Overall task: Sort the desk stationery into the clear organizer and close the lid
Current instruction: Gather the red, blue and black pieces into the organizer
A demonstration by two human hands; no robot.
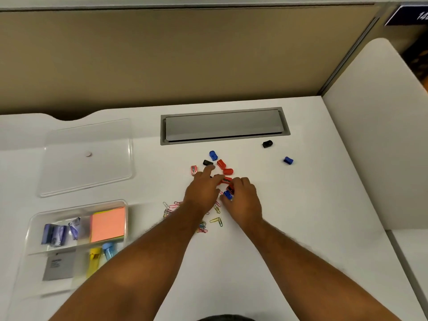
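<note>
Head view: right hand [243, 200] grip apparently around blue sharpener [228, 195], left hand [203, 191] relaxed.

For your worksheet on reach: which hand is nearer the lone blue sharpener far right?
Right. The right hand lies left of and below the blue sharpener; the left hand is farther left.

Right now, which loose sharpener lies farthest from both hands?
The blue sharpener far right, alone past the black sharpener; the others cluster by the hands.
</note>
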